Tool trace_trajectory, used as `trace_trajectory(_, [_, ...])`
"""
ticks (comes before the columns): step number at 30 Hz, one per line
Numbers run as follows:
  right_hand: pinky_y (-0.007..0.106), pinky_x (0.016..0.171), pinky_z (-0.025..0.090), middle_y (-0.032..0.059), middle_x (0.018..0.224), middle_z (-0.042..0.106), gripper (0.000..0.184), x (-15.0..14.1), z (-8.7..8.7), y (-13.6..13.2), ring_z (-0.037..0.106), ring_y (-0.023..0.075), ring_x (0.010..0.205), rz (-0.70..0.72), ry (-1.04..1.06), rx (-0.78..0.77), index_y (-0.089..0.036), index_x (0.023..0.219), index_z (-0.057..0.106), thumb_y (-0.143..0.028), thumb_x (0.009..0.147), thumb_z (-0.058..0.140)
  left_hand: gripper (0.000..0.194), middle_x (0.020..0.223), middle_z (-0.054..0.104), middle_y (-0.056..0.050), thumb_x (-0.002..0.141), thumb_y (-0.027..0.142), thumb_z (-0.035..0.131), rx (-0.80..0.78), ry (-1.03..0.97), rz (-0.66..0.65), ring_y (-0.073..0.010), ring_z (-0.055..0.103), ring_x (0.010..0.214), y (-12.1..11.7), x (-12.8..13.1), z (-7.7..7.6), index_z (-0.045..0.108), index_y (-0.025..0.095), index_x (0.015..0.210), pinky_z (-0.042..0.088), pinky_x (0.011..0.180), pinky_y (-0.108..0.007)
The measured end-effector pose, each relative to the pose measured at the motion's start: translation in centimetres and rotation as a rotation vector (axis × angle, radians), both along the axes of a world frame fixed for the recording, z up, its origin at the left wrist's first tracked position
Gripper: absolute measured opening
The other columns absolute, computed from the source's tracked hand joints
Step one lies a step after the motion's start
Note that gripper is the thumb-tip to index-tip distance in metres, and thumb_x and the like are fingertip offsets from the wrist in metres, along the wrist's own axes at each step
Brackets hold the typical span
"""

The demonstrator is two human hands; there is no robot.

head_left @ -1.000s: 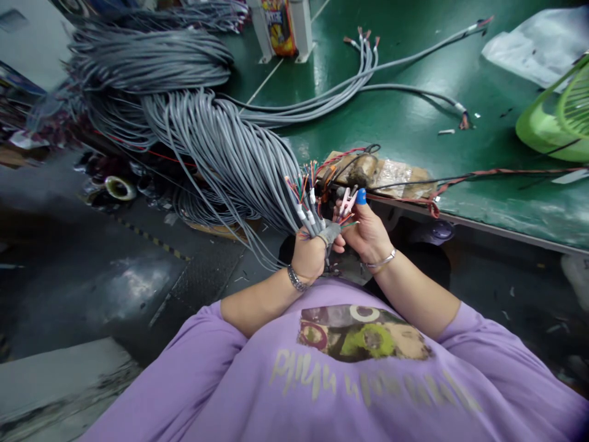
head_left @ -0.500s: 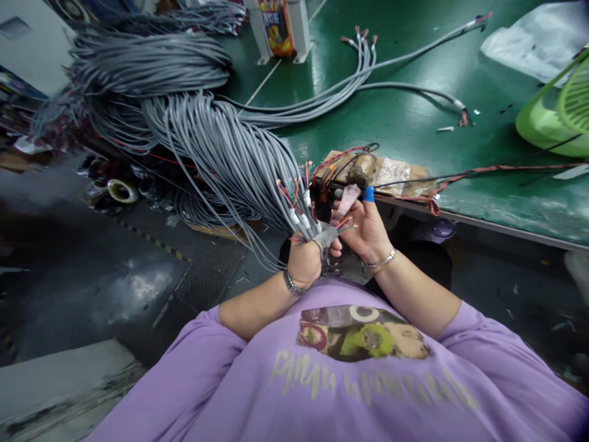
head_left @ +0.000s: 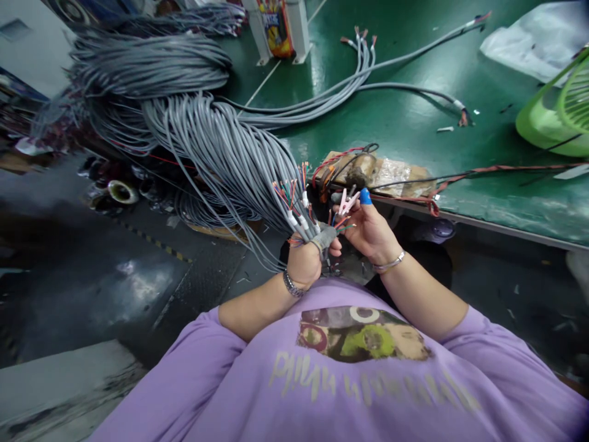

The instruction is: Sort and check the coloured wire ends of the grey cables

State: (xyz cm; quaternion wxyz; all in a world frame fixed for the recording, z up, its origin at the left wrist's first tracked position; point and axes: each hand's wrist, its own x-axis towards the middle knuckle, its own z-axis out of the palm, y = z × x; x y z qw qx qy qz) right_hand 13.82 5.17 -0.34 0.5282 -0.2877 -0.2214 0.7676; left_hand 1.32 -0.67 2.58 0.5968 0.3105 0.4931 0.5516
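Observation:
My left hand (head_left: 304, 263) is closed round the stripped ends of several grey cables (head_left: 326, 237), just in front of my body. Thin coloured wires (head_left: 288, 195) fan out of the white-banded cable ends above that fist. To its right, my right hand (head_left: 375, 236) pinches a small pink clothes peg (head_left: 346, 202) between thumb and fingers. A blue cover (head_left: 365, 196) sits on the thumb tip. The peg is close to the loose wires at the left hand; whether it touches them I cannot tell.
A thick coil of grey cable (head_left: 221, 135) hangs over the table edge on the left. Taped cardboard (head_left: 405, 175) with dark leads lies on the green table (head_left: 414, 123) by my right hand. Further right are a green basket (head_left: 552, 123) and a plastic bag (head_left: 534, 40).
My right hand has shifted slightly and turned the pink clothes peg, so its two legs now show apart. My left hand stays put with the cables.

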Motion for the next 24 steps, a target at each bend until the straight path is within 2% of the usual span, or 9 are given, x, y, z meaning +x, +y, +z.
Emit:
trace_trajectory(4, [0.029,0.057,0.049,0.0009,0.070,0.068,0.047,-0.2,-0.1,0.1,0.061,0.0158,0.059,0.079,0.015,0.003,-0.021,0.086,0.068,-0.068,0.086,0.064,0.036,0.052,0.063,-0.001,0.060,0.046,0.083,0.015,0.000,0.005,-0.0100,0.057,0.044,0.2,0.2,0.0,0.064,0.016,0.056,0.048,0.043,-0.021])
trace_trajectory(7, [0.031,0.047,0.046,-0.0013,0.060,0.063,0.053,-0.4,0.0,0.1,0.056,0.0166,0.047,0.209,0.069,-0.008,-0.021,0.085,0.066,-0.073,0.087,0.057,0.038,0.052,0.063,0.000,0.059,0.046,0.085,0.019,-0.009,0.011,-0.0102,0.057,0.044,0.4,0.4,-0.1,0.063,0.016,0.058,0.047,0.043,-0.021])
trace_trajectory(10, [0.029,0.040,0.042,-0.0035,0.057,0.062,0.056,-0.6,0.0,0.2,0.052,0.0158,0.038,0.252,0.115,-0.017,-0.022,0.082,0.064,-0.077,0.086,0.054,0.038,0.051,0.062,0.000,0.060,0.046,0.085,0.009,-0.020,0.025,-0.0090,0.056,0.042,0.6,0.6,-0.3,0.061,0.015,0.059,0.047,0.043,-0.020])
trace_trajectory(16, [0.030,0.039,0.041,-0.0039,0.055,0.060,0.055,-1.1,0.0,0.3,0.050,0.0154,0.037,0.202,0.105,-0.010,-0.023,0.081,0.064,-0.077,0.082,0.060,0.037,0.049,0.060,0.001,0.061,0.044,0.084,-0.024,-0.017,0.056,-0.0094,0.057,0.042,0.9,0.6,-0.4,0.060,0.015,0.060,0.046,0.043,-0.019])
trace_trajectory(21, [0.031,0.045,0.043,-0.0006,0.062,0.062,0.052,-1.3,-0.1,0.1,0.054,0.0171,0.051,0.064,0.045,-0.018,-0.024,0.083,0.067,-0.075,0.077,0.069,0.038,0.051,0.063,-0.001,0.059,0.046,0.083,-0.029,0.015,0.023,-0.0109,0.058,0.043,0.9,0.4,-0.6,0.061,0.015,0.056,0.048,0.043,-0.022])
trace_trajectory(24, [0.031,0.046,0.044,0.0004,0.064,0.063,0.056,-1.4,-0.3,0.1,0.056,0.0178,0.053,0.080,0.021,-0.004,-0.023,0.082,0.066,-0.079,0.073,0.068,0.042,0.052,0.063,-0.001,0.060,0.050,0.083,-0.012,0.032,0.023,-0.0121,0.061,0.046,0.7,0.4,-0.6,0.059,0.016,0.055,0.051,0.046,-0.024])
